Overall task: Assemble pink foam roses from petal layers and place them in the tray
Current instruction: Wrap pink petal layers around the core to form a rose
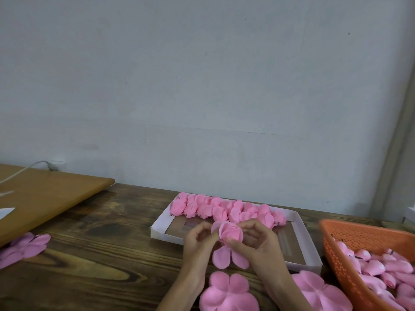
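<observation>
So far, one row of finished pink foam roses [224,209] lines the far side of the shallow white cardboard tray [311,248]; most of it is unfilled. Left hand [199,240] and right hand [261,245] pinch a half-wrapped rose [231,231] near its front rim, lower petals apparently loose.

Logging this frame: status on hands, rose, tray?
Fingers of left hand and right hand grip pink foam rose. Two outer petals hang unwrapped. Far row of white cardboard tray filled, nothing blocking.

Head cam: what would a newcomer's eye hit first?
The pink rose, gripped by the left hand and right hand at centre, two petals hanging below. Behind it, finished roses line the far edge of the tray. An orange basket of pink buds sits right, and flat petal layers lie nearest.
</observation>
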The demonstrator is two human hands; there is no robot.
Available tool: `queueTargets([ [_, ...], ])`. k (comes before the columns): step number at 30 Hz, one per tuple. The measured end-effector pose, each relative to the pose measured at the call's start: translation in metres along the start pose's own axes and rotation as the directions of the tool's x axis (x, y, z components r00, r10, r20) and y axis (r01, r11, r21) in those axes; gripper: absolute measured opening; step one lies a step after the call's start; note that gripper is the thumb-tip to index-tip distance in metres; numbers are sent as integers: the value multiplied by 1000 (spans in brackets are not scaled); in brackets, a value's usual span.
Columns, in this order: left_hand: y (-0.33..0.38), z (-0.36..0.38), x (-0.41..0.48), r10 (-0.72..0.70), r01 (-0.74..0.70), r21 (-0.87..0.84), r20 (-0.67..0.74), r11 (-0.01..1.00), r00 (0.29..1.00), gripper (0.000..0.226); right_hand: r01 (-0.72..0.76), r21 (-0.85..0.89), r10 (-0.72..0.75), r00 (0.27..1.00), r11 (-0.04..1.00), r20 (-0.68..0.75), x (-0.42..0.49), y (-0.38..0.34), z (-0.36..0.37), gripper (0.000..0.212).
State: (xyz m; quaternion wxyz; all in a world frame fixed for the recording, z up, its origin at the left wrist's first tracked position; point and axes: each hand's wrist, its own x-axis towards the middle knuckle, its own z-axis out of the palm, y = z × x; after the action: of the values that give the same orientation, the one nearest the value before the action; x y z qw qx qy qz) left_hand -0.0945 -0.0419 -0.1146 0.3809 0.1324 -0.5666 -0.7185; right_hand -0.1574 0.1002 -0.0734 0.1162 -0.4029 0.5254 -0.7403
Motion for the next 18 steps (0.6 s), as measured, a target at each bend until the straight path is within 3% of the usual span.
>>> queueTargets([
  [8, 3, 2, -3, 60, -58, -39, 48, 998, 997, 39, 19, 43, -18, 999, 999, -36, 0, 2, 0, 22],
  [18, 15, 6, -7, 26, -19, -70, 89, 997, 996, 46, -29, -81, 27, 999, 996, -21, 1, -1, -2, 31],
])
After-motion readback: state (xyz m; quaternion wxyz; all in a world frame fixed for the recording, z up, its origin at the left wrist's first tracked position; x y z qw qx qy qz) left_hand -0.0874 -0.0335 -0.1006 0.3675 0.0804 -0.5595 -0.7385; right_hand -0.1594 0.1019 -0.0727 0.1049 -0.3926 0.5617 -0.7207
